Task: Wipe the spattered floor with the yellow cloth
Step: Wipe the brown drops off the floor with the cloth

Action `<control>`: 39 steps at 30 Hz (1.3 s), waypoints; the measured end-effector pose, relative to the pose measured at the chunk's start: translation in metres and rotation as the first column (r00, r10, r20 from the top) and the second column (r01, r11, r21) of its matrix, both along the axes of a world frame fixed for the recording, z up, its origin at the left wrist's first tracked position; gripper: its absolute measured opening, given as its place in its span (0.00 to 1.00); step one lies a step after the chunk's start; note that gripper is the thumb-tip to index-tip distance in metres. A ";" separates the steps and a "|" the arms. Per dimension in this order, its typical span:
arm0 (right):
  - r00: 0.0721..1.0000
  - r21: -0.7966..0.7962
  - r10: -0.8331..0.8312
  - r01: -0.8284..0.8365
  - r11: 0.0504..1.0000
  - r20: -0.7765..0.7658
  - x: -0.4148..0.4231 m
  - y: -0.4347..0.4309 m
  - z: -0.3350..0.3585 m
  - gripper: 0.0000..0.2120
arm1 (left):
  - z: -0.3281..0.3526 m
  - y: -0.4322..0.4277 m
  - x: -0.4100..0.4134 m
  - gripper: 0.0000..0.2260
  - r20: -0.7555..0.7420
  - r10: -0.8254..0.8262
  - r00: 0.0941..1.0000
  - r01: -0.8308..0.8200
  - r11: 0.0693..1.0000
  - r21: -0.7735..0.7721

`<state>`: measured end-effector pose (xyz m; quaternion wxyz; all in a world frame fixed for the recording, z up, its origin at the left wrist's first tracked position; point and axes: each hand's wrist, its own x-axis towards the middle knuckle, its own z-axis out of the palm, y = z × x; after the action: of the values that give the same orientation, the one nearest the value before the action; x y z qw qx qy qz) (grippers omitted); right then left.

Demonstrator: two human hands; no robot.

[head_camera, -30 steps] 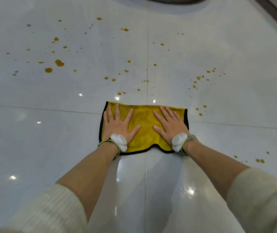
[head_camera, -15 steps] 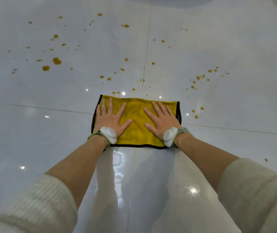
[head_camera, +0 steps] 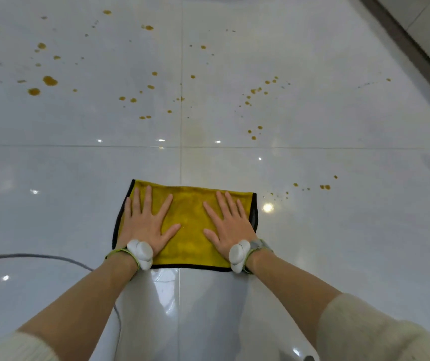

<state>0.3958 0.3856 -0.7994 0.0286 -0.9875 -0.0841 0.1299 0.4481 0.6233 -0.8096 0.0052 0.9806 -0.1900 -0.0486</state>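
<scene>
- Left hand [head_camera: 145, 225] and right hand [head_camera: 231, 227]: flat, fingers spread straight, pressing down on yellow cloth [head_camera: 190, 217], nothing gripped.
- Cloth lies spread on floor [head_camera: 352, 243], long axis left-right.
- Spatters [head_camera: 49, 80] mostly ahead, well apart from the cloth's far edge; a few drops off to the right, nearer the right hand.
- Floor under the cloth is hidden.

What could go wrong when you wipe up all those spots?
The cloth might smear the brown spots across the shiny floor instead of soaking them up. The left hand and right hand press flat on it, so they could slide on slick tile. The grey cable close to the left hand could snag.
</scene>
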 end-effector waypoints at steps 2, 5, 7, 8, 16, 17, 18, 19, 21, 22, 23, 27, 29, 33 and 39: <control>0.997 0.018 -0.074 0.074 0.997 -0.006 -0.035 -0.008 0.003 0.33 | 0.002 -0.013 -0.021 0.37 0.010 -0.070 0.998 0.070 0.997 -0.018; 0.986 -0.015 -0.168 0.168 0.986 -0.022 -0.073 -0.027 0.002 0.33 | 0.001 -0.039 -0.039 0.36 0.010 -0.177 0.984 0.177 0.983 -0.049; 0.977 -0.043 -0.212 0.211 0.977 -0.024 -0.082 -0.042 0.001 0.33 | 0.002 -0.057 -0.041 0.36 0.017 -0.215 0.976 0.216 0.974 -0.061; 0.974 -0.047 -0.227 0.226 0.973 -0.014 -0.081 -0.050 0.002 0.33 | 0.003 -0.066 -0.039 0.36 0.013 -0.220 0.975 0.221 0.973 -0.064; 0.936 -0.018 -0.340 0.342 0.939 0.087 0.009 -0.145 -0.006 0.33 | -0.001 -0.168 0.029 0.37 -0.031 -0.109 0.994 0.108 0.994 -0.024; 0.934 -0.015 -0.347 0.350 0.937 0.089 0.029 -0.156 -0.008 0.32 | -0.001 -0.178 0.043 0.37 -0.032 -0.091 0.995 0.091 0.995 -0.029; 0.931 -0.009 -0.355 0.357 0.934 0.082 0.047 -0.164 -0.010 0.32 | 0.000 -0.185 0.055 0.37 -0.038 -0.073 0.997 0.072 0.997 -0.034; 0.929 -0.001 -0.361 0.363 0.932 0.078 0.061 -0.169 -0.011 0.32 | -0.001 -0.190 0.065 0.37 -0.039 -0.056 0.998 0.054 0.998 -0.041; 0.927 0.009 -0.364 0.365 0.931 0.091 0.078 -0.175 -0.014 0.32 | -0.001 -0.195 0.076 0.38 -0.035 -0.038 0.999 0.037 0.999 -0.037; 0.929 0.012 -0.360 0.360 0.933 0.082 0.076 -0.175 -0.012 0.32 | -0.001 -0.197 0.075 0.38 -0.034 -0.047 0.998 0.046 0.998 -0.032; 0.935 0.012 -0.347 0.347 0.938 0.068 0.069 -0.174 -0.010 0.33 | 0.000 -0.198 0.072 0.38 -0.040 -0.057 0.998 0.056 0.998 -0.029; 0.949 -0.007 -0.309 0.311 0.951 0.064 0.018 -0.158 -0.001 0.35 | -0.001 -0.187 0.047 0.38 -0.022 -0.114 0.993 0.114 0.993 -0.016; 0.950 -0.018 -0.308 0.310 0.951 0.049 -0.015 -0.151 0.001 0.36 | -0.002 -0.180 0.026 0.38 -0.017 -0.179 0.984 0.179 0.984 0.003; 0.921 -0.001 -0.386 0.387 0.922 0.050 -0.070 -0.139 0.000 0.36 | 0.002 -0.170 0.000 0.38 -0.028 -0.315 0.949 0.315 0.949 0.012; 0.899 0.002 -0.434 0.435 0.901 0.059 -0.097 -0.155 -0.004 0.31 | 0.001 -0.201 -0.021 0.37 -0.032 -0.387 0.921 0.387 0.922 -0.004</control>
<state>0.2989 0.2303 -0.8037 0.0488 -0.9849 0.1380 0.0923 0.4273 0.4221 -0.8088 -0.0025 0.9228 -0.3798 -0.0646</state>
